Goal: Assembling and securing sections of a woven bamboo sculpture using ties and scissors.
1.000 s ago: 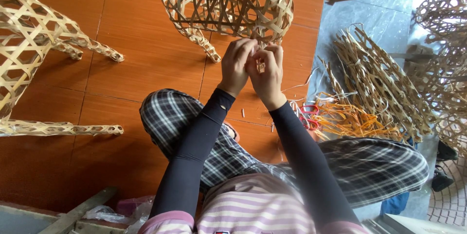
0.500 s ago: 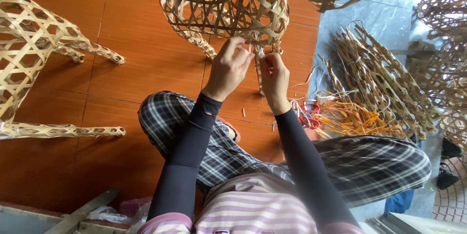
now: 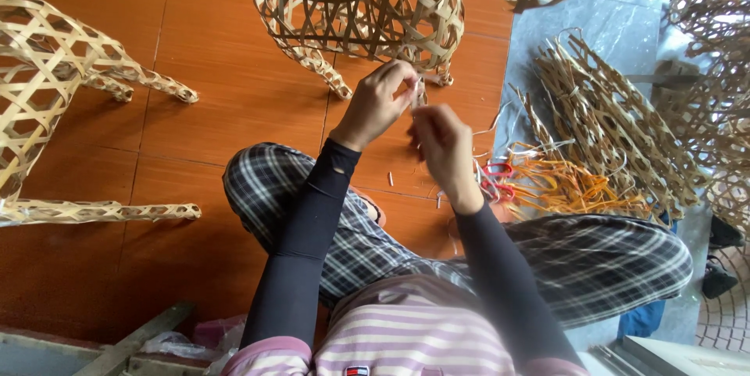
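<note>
I sit cross-legged on an orange tiled floor. A woven bamboo frame [image 3: 367,5] with short legs stands in front of me. My left hand [image 3: 379,102] pinches a thin bamboo strip [image 3: 419,91] that hangs from the frame's lower edge. My right hand [image 3: 441,141] is just below and to the right, fingers closed on the same strip's lower end. Both hands are held above my knees, close together.
Another open-weave bamboo frame [image 3: 55,71] lies at the left. A pile of woven bamboo pieces [image 3: 617,134] rests on the grey floor at the right, with orange strips [image 3: 562,188] and red-handled scissors [image 3: 496,180] beside my right knee. More woven frames [image 3: 715,48] stand at the far right.
My hands have moved apart a little; the right hand has dropped lower and toward me along the strip. The view has shifted slightly.
</note>
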